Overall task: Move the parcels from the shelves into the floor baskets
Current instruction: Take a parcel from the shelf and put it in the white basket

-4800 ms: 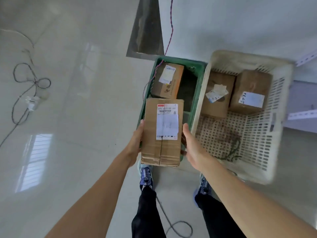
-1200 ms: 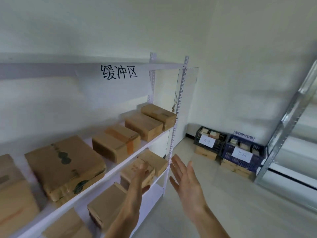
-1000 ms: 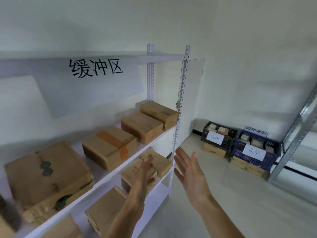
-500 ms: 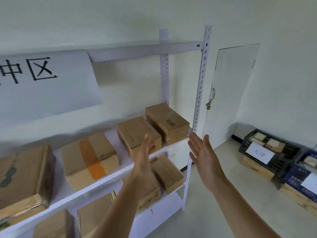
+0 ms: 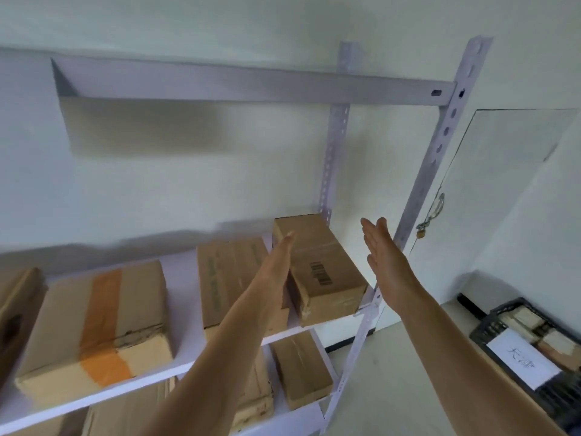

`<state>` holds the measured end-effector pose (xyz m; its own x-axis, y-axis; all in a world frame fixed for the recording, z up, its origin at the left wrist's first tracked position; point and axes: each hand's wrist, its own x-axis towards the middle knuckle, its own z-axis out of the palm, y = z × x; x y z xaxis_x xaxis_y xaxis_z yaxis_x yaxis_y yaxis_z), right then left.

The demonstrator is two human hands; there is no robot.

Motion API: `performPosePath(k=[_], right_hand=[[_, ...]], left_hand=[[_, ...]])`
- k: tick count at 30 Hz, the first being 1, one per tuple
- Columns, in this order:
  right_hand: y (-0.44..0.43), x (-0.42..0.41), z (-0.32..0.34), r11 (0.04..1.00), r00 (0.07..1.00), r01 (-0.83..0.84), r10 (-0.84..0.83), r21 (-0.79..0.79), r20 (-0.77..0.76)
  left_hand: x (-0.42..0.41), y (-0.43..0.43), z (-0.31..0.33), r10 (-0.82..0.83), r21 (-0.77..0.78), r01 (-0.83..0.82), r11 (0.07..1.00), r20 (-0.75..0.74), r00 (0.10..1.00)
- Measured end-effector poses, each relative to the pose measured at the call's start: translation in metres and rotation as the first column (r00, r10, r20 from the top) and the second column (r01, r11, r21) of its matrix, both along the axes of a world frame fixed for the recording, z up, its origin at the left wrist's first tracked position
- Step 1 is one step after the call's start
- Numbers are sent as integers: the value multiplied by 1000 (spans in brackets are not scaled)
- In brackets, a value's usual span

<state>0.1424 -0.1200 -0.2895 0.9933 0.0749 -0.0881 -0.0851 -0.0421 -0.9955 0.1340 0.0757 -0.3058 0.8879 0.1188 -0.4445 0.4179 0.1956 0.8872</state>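
Observation:
A brown cardboard parcel with a barcode (image 5: 320, 265) lies at the right end of the white shelf board (image 5: 176, 368). My left hand (image 5: 276, 265) is flat and open along its left side, in the gap to the neighbouring parcel (image 5: 232, 275). My right hand (image 5: 382, 256) is open with fingers straight, a short way off the parcel's right side, near the shelf's front post (image 5: 418, 196). Neither hand holds anything. A larger parcel with orange tape (image 5: 97, 328) lies further left.
More parcels sit on the lower shelf (image 5: 298, 369). A dark floor crate with a white paper label (image 5: 522, 357) stands at the lower right on cardboard. A white door with a padlock (image 5: 421, 232) is behind the post. An upper shelf beam (image 5: 251, 86) crosses overhead.
After the earlier parcel went down at the floor baskets, I turned to the shelves. Both open hands have risen and closed in on either side of the rightmost parcel.

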Motion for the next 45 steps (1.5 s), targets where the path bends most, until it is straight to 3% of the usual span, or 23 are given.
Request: performPosePath(k=[3, 6, 9, 13, 16, 20, 25, 29, 37, 45], right_hand=[[-3, 39, -7, 996, 999, 29, -31, -80, -27], [-1, 67, -16, 991, 985, -33, 10, -129, -175], [4, 85, -26, 986, 956, -94, 49, -141, -290], [6, 94, -32, 987, 944, -102, 57, -121, -324], [1, 97, -33, 993, 959, -86, 61, -80, -275], [-3, 90, -22, 983, 987, -114, 129, 143, -97], [-9, 80, -19, 945, 984, -170, 149, 281, 96], [-13, 68, -33, 925, 985, -173, 156, 338, 78], [-18, 65, -40, 938, 984, -122, 158, 323, -87], [-19, 70, -32, 932, 981, -161, 186, 324, -47]], left_hand=[[30, -9, -11, 31, -48, -34, 998, -61, 998], [45, -16, -18, 67, -8, -68, 998, -75, 995], [53, -21, -24, 93, 44, -89, 995, -93, 991], [51, -31, -22, 137, 41, -133, 990, -105, 985], [48, -38, -16, 173, 28, -174, 984, 27, 984], [43, -38, 4, 216, 17, -224, 974, 209, 954], [29, -35, 17, 227, -41, -225, 974, 284, 932], [18, -37, 5, 275, -110, -253, 961, 279, 920], [12, -37, -6, 309, -17, -313, 950, 220, 925], [12, -33, 0, 316, -47, -313, 949, 209, 925]])
